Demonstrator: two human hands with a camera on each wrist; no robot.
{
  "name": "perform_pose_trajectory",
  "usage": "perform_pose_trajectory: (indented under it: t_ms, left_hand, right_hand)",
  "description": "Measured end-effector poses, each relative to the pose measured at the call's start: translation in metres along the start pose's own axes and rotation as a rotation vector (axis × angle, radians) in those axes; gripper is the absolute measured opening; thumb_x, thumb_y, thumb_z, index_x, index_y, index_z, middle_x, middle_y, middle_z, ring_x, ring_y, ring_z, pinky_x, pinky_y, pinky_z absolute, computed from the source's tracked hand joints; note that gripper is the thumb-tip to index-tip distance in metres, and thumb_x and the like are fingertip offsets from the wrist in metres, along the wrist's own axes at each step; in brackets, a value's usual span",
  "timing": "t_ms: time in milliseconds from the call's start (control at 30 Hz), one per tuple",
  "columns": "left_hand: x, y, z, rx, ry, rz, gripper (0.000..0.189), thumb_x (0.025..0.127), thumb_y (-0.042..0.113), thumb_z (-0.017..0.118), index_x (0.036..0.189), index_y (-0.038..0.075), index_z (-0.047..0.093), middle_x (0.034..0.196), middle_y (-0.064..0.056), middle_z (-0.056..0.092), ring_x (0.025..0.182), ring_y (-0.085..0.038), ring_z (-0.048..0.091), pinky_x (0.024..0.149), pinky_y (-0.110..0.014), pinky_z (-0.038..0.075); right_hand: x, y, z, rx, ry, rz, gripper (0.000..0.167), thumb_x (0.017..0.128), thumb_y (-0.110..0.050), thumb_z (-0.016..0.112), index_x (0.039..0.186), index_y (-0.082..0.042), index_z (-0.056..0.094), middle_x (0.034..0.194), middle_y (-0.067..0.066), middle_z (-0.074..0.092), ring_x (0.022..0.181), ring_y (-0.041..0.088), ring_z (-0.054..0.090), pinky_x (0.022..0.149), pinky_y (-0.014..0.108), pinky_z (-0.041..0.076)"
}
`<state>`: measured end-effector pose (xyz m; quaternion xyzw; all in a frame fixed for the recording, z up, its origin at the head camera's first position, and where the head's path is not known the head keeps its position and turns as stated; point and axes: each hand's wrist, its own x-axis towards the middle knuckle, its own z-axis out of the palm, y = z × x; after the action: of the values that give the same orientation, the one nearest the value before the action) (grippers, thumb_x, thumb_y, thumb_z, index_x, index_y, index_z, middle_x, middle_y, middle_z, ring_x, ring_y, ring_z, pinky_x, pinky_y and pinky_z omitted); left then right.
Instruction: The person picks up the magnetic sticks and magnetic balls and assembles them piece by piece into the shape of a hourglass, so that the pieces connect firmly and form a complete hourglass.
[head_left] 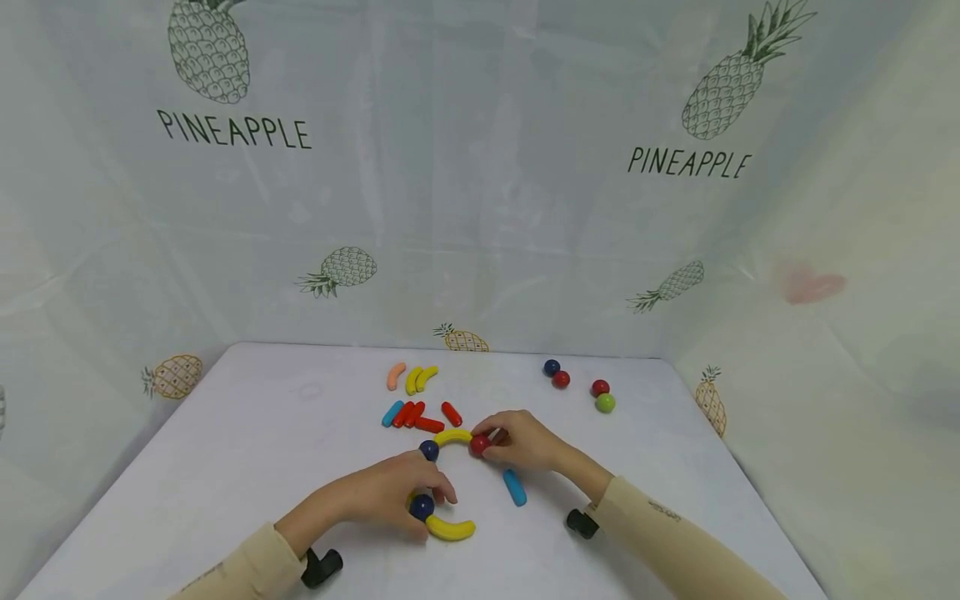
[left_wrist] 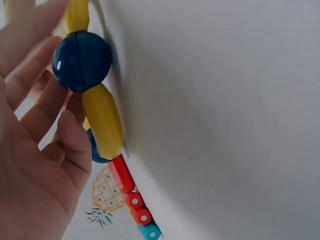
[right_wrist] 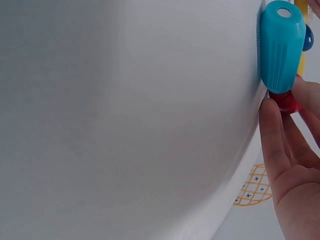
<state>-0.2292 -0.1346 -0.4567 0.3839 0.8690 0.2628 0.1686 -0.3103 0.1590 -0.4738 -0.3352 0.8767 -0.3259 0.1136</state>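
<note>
In the head view, my right hand (head_left: 528, 442) pinches a red ball (head_left: 480, 446) between thumb and fingers. The ball touches the right end of a yellow curved magnetic stick (head_left: 453, 436), whose left end meets a dark blue ball (head_left: 429, 450). My left hand (head_left: 390, 490) arches loosely about a nearer dark blue ball (head_left: 422, 507), fingers spread. From that ball one yellow curved stick (head_left: 452, 530) runs right; another yellow stick (left_wrist: 102, 120) leads toward the farther blue ball, mostly hidden by the left hand in the head view. A blue stick (right_wrist: 281, 47) lies near my right hand.
Behind the hands lie several red sticks (head_left: 430, 425), a light blue stick (head_left: 392, 413), two yellow curved sticks (head_left: 426, 378) and a peach curved stick (head_left: 396, 376). Farther right are a dark blue ball (head_left: 552, 367), red balls (head_left: 600, 387) and a green ball (head_left: 605, 403).
</note>
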Motion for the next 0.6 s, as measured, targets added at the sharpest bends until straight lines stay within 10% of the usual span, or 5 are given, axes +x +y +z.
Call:
perform_pose_trajectory:
  t_ms: [600]
  left_hand:
    - [0.0054, -0.0062, 0.001, 0.048, 0.071, -0.043, 0.037, 0.088, 0.034, 0.09, 0.122, 0.036, 0.077, 0.109, 0.023, 0.068, 0.106, -0.006, 0.052, 0.09, -0.027, 0.053]
  right_hand:
    - [-0.0068, -0.0016, 0.0004, -0.011, 0.02, -0.018, 0.032, 0.098, -0.018, 0.079, 0.129, -0.014, 0.074, 0.112, -0.004, 0.074, 0.093, 0.011, 0.068, 0.084, 0.02, 0.058]
